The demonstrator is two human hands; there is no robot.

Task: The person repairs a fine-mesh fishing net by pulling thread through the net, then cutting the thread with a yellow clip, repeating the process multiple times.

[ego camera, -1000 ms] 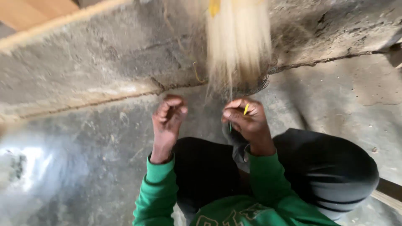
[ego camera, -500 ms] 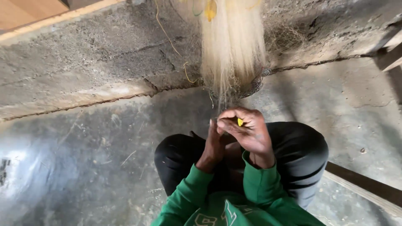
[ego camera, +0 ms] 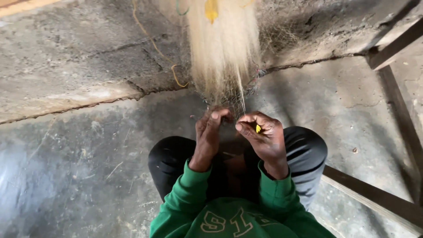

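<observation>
Head view: a small yellow netting needle (ego camera: 258, 128) sits pinched in the right hand (ego camera: 263, 136), just below the hanging pale fishing net (ego camera: 224, 48). The left hand (ego camera: 209, 132) grips mesh strands beside it; knotting seems underway, needing steady tension.

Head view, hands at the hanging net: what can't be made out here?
- Top of the pale net bundle: cut off by the upper edge.
- Yellow piece in the right hand: mostly hidden by fingers, too small to identify.
- Left hand: fingertips hide what they pinch.
- Mesh strands: too fine.
</observation>
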